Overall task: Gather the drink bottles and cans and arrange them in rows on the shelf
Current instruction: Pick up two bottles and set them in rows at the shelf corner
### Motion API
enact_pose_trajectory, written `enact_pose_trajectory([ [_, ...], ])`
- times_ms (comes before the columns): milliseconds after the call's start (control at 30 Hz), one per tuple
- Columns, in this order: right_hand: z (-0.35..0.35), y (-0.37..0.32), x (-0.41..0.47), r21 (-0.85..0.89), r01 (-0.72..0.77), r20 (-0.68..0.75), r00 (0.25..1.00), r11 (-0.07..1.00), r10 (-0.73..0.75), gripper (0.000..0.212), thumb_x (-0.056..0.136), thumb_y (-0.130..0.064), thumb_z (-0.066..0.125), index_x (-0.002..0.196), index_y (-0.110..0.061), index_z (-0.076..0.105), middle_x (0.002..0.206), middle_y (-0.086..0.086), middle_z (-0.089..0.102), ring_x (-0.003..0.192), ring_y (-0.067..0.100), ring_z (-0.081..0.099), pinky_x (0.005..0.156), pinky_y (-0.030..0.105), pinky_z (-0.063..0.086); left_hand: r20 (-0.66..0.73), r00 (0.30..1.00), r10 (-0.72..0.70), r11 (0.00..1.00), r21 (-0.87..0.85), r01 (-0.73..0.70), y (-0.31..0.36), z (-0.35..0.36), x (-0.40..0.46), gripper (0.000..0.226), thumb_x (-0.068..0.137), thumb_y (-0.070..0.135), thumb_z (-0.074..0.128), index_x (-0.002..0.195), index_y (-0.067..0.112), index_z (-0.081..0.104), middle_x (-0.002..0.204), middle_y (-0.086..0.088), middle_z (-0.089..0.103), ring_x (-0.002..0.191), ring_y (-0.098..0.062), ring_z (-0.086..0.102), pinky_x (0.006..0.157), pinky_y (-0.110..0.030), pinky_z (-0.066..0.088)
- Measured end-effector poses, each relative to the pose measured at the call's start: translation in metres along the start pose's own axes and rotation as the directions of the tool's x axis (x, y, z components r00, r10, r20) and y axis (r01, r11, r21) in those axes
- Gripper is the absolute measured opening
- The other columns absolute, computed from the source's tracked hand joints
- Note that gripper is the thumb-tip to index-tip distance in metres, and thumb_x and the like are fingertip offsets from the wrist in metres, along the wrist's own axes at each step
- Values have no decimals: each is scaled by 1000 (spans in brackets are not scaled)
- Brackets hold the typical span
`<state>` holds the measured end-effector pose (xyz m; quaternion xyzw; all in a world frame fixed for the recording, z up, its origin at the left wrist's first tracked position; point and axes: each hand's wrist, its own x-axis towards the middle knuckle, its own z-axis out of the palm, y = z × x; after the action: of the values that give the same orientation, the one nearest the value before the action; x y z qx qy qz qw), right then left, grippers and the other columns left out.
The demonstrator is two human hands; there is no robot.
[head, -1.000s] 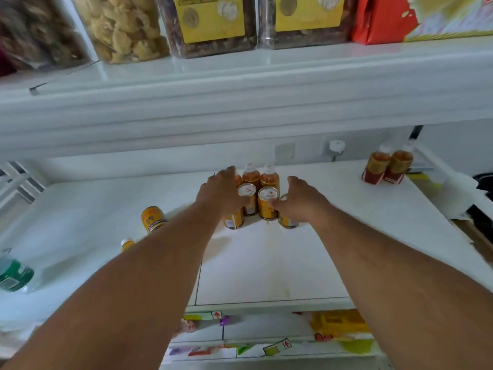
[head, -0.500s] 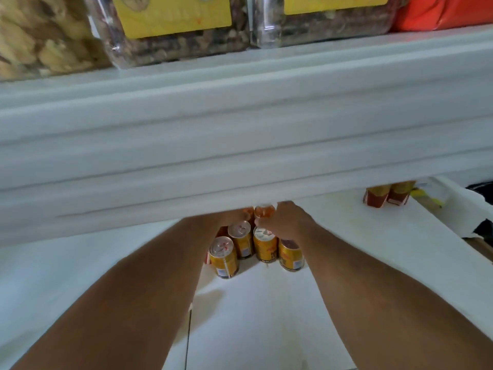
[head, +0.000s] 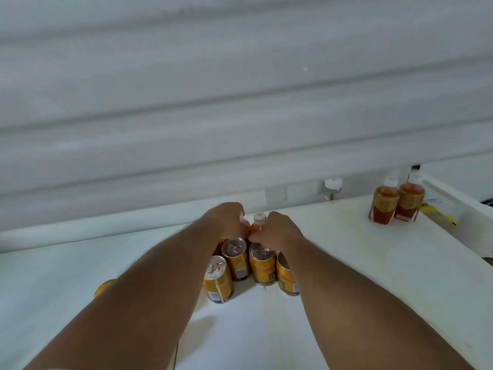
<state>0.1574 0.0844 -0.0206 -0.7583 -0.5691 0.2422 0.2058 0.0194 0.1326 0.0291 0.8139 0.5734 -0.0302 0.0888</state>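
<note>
Both hands — left hand (head: pixel 226 218), right hand (head: pixel 277 231) — grip bottles (head: pixel 258 222) (behind cans (head: pixel 262 265)).

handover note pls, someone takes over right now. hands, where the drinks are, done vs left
Left hand and right hand: both reach past the cans, fingers curled on the small bottles at the back of the cluster; the exact grip is hidden.
Four yellow cans stand upright mid-shelf in a ragged front row.
Two more bottles stand apart at the far right.
One can lies at the left, mostly behind the left forearm.
Done: central cluster gathered.
Left: straighten rows, bring in the strays.
</note>
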Motion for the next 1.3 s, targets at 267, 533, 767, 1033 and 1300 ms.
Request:
enact_pose_trajectory([
  [267, -3, -7, -12, 43, 39, -134, 990, 998, -33, 41, 60, -47, 67, 91, -21, 61, 79, -2, 66, 73, 19, 65, 61, 30, 50, -157, 988, 8, 988, -151, -32, -4, 1, -19, 79, 63, 38, 82, 130, 28, 40, 121, 1, 59, 98, -21, 55, 82, -35, 52],
  [533, -38, -25, -52, 226, 132, -316, 947, 965, -55, 57, 75, -38, 76, 116, -13, 46, 97, 2, 61, 85, 21, 63, 69, 32, 52, -317, 948, 10, 895, -421, -150, 3, -29, -59, 81, 65, 23, 87, 130, 26, 38, 123, -3, 54, 96, -18, 56, 59, -18, 41],
  [767, -59, -23, -101, 387, 191, -355, 934, 902, -46, 59, 76, -29, 76, 121, -18, 41, 105, 1, 62, 92, 21, 66, 76, 37, 57, -373, 926, -65, 755, -625, -199, 17, -35, -114, 82, 70, 22, 81, 136, 29, 34, 110, 3, 57, 83, -7, 60, 58, -20, 47],
  [1033, -93, -1, -159, 383, 184, -346, 937, 905, -44, 50, 69, -51, 76, 112, -28, 63, 97, -10, 70, 87, 10, 68, 69, 25, 53, -405, 907, -117, 704, -678, -212, 45, -29, -184, 57, 68, 37, 79, 114, 38, 45, 98, 21, 64, 93, -7, 65, 76, -33, 56],
  [1300, -127, 32, -236, 375, 181, -328, 943, 909, -52, 46, 73, -52, 83, 109, -27, 68, 103, -11, 70, 93, 11, 65, 82, 29, 54, -357, 923, -143, 765, -631, -126, 86, -16, -255, 52, 70, 37, 81, 112, 29, 52, 100, 8, 64, 90, -12, 64, 73, -29, 53],
])
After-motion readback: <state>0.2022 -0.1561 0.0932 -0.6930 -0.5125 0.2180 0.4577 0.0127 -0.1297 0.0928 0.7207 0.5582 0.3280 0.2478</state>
